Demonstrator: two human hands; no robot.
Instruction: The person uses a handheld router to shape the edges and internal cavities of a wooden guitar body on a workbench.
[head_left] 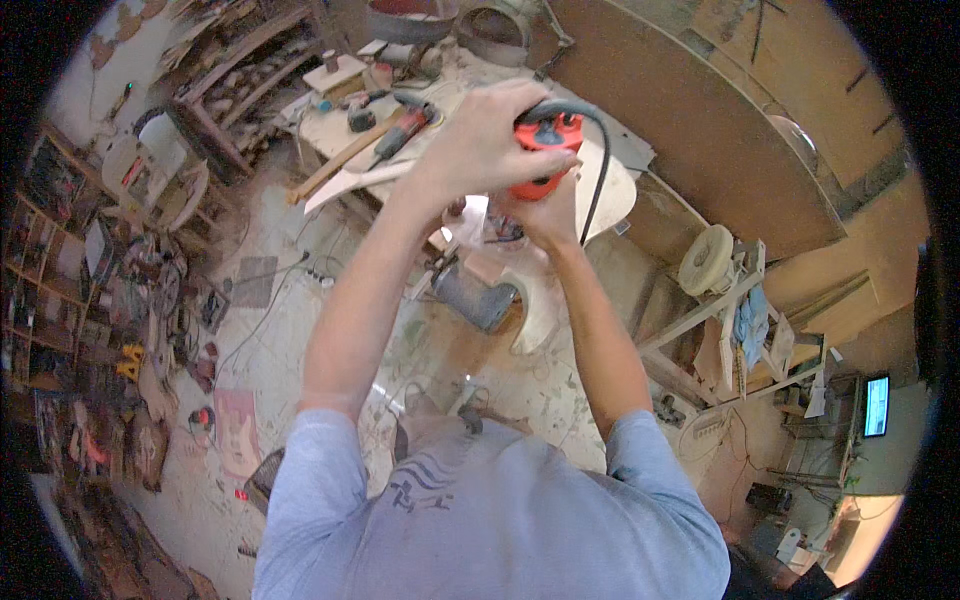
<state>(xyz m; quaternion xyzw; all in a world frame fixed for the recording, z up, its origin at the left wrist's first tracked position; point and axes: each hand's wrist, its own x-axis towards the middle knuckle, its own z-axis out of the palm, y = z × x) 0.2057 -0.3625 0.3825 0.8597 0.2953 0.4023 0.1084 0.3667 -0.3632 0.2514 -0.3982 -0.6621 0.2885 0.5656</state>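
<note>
Both of my hands are closed round a red-orange power tool [546, 150], held up over the far workbench [615, 190]. My left hand [488, 135] grips its upper left side, with the thumb across the front. From below and the right, my right hand [553, 212] holds the tool; part of its fingers is hidden. A thick black cord [604, 150] loops from the tool's top and hangs down on the right. Left of my left hand, a grey-and-red hand-held power tool [405, 133] lies on the bench. The held tool's exact kind is unclear.
A wooden strip [345, 160] lies on the bench's left part. Below my hands are a grey cylinder [475, 298] and a curved pale piece [538, 315]. A wooden frame [705, 320] stands right, cluttered shelves [50, 240] left. A cable [262, 325] crosses the floor.
</note>
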